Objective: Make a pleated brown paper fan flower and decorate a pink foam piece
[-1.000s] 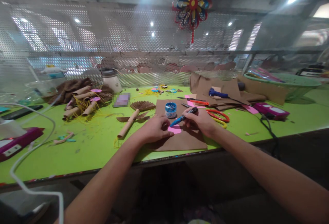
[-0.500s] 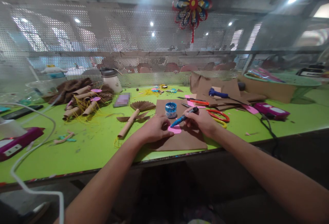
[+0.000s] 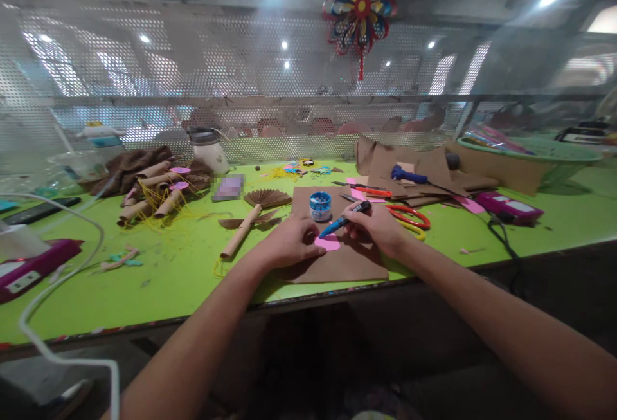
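Observation:
A blue marker pen (image 3: 345, 219) with a dark end is gripped in my right hand (image 3: 371, 226). Its tip rests at the upper left part of a small pink paper piece (image 3: 330, 244). My left hand (image 3: 296, 240) is curled at the paper's left edge, thumb and fingers pinning it down. Under both lies a flat brown paper sheet (image 3: 344, 267). A small jar (image 3: 320, 206) with blue in it stands just beyond the pink paper. To the left of my left hand is a brown paper roll (image 3: 241, 232) beside a folded brown paper fan (image 3: 268, 197).
Several brown rolls (image 3: 168, 204) with yellow strings lie at the left. Red-handled scissors (image 3: 409, 216) and a blue glue gun (image 3: 409, 174) sit to the right, before brown sheets (image 3: 431, 166). A white cable (image 3: 58, 359) crosses the near left.
Almost nothing differs. The marker tip has shifted very slightly on the pink paper; my left hand stays where it was.

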`<state>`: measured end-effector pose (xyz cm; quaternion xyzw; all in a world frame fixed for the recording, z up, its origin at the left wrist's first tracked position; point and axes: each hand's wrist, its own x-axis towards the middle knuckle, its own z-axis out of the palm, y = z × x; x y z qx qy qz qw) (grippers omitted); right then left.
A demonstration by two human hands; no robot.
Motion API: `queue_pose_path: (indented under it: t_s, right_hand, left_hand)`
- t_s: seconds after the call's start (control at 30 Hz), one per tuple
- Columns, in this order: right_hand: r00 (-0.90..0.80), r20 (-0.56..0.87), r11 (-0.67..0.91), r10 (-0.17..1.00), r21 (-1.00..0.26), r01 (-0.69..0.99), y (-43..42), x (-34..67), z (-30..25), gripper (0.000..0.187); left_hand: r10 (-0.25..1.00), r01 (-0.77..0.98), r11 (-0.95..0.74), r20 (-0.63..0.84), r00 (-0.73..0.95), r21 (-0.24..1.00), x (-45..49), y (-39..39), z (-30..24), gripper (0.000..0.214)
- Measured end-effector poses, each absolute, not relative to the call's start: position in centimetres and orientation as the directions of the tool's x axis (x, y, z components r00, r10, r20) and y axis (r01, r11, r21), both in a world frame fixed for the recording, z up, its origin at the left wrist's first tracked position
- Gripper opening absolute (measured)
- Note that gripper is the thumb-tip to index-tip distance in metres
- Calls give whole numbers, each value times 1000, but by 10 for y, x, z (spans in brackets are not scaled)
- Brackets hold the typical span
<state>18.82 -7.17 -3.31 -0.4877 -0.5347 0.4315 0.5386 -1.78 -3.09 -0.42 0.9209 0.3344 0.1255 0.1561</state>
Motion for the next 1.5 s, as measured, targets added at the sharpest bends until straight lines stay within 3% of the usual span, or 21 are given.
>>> queue_pose_path:
  t_s: [0.3, 0.77, 1.5]
  right_hand:
    - [88, 100, 107, 991, -991, -75, -73, 188, -28, 15]
    - [63, 137, 137, 989, -991, 11, -74, 188, -28, 14]
    - [105, 136, 137, 985, -991, 0, -73, 189, -29, 15]
  left_hand:
    - [659, 580, -726, 133, 741, 369, -18, -31, -5, 29]
    - [659, 582, -722, 114, 744, 374, -18, -32, -4, 32]
    - [647, 569, -735, 130, 751, 368, -19, -29, -7, 30]
